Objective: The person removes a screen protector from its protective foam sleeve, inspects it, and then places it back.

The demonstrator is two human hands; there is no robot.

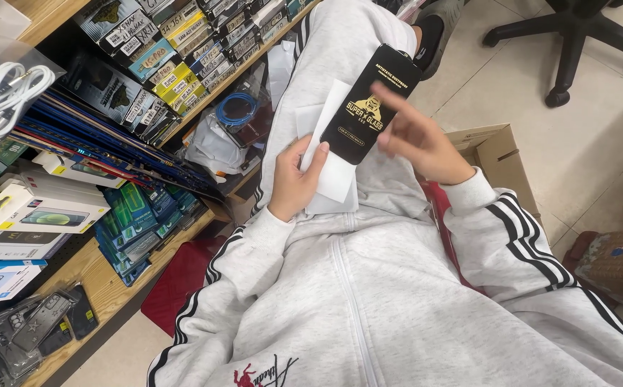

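Observation:
I sit in a light grey tracksuit with my legs stretched out. My left hand (293, 179) grips a white flat sleeve (334, 168) over my lap, its thumb pressed on the sleeve's front. A black flat pack with gold print (369, 100) stands tilted out of the top of that sleeve. My right hand (417, 142) is at the pack's right edge, its fingers spread, the forefinger lying across the pack's front. It is slightly blurred. I cannot tell whether its thumb is behind the pack.
Wooden shelves (103, 279) on my left hold stacked flat boxes, clear phone cases (17, 337), white cables (3, 93) and a blue coiled cable (236, 109). An open cardboard box (501, 161) stands at my right, a woven basket (612, 258) farther right, an office chair base (577, 36) beyond.

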